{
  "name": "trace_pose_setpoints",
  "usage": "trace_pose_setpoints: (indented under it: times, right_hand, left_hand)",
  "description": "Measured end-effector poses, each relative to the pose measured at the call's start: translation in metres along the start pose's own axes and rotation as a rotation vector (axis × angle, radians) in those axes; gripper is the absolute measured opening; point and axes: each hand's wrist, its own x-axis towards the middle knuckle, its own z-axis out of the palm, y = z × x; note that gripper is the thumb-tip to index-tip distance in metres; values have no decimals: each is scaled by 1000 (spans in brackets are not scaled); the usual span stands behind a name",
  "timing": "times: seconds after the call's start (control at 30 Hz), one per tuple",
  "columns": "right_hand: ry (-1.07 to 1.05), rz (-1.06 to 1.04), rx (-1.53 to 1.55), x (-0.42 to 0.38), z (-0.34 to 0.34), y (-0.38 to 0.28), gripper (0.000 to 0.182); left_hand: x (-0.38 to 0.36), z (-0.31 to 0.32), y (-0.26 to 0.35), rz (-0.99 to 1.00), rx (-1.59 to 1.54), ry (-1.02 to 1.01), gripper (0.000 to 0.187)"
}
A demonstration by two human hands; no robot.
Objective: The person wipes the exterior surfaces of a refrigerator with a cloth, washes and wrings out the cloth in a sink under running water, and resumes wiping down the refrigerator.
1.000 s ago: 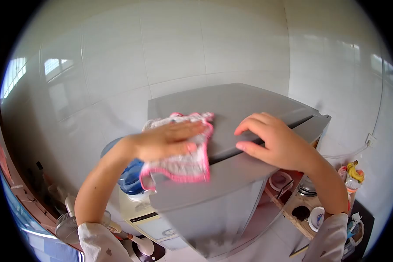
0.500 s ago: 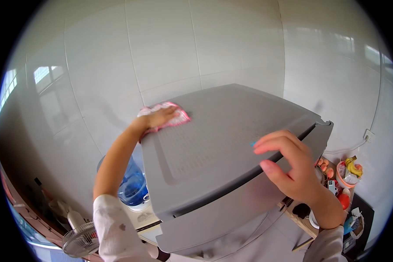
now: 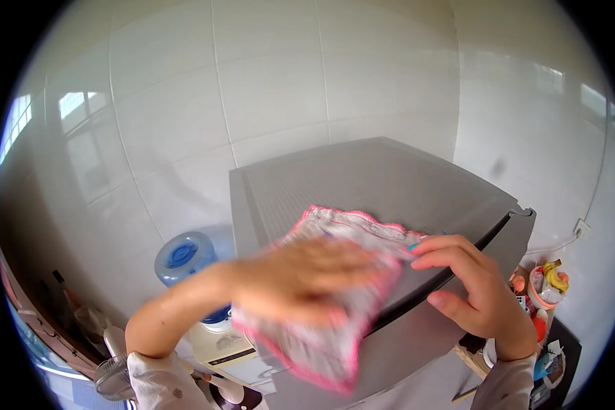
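Observation:
A white cloth with a pink edge lies over the front part of the grey refrigerator top, one corner hanging past its front edge. My left hand, blurred by motion, presses on the cloth with its fingers stretched over it and moves it along. Over the front edge at the right is my right hand, fingers curved and thumb apart, with nothing in its grasp. Its fingertips are right at the cloth's right corner.
Left of the refrigerator stands a blue water bottle on a dispenser, near a fan. At the right, bananas sit in a basket. A wall socket with a cable is beyond. Tiled walls rise behind and at the right.
My left hand has brought the cloth from the back left of the refrigerator top forward and right to its front edge. My right hand has shifted slightly down and right in view.

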Motion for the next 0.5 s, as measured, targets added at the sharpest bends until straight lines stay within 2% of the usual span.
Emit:
trace_pose_setpoints:
  times: [0.03,0.07,0.1,0.17,0.3,0.37,0.4,0.43,0.5]
  right_hand:
    - [-1,1,3,0,0,0,30]
    - [-27,-5,-13,0,0,0,31]
    - [-52,-10,-28,0,0,-1,32]
    - [-68,-11,-25,1,0,-2,33]
    - [-79,-8,-15,0,-1,-2,35]
    - [-31,6,-16,-1,0,-1,32]
    - [4,11,-15,-2,0,-2,30]
    - [6,16,-21,-2,1,-3,30]
    - [181,-52,-74,-4,1,0,22]
  left_hand:
    - [-10,3,-28,-134,-18,14,61]
    - [-19,-6,-45,-410,-159,26,62]
    - [-31,-2,-81,-518,-204,102,62]
    - [-45,-10,-138,-771,-120,85,59]
    - [-57,-12,-238,-860,-113,96,61]
    - [-55,-14,-261,-943,52,13,62]
    - [-53,-11,-270,-1027,170,-11,49]
    - [-54,-11,-274,-1019,169,-9,49]
    - [-54,-6,-283,-1058,73,2,52]
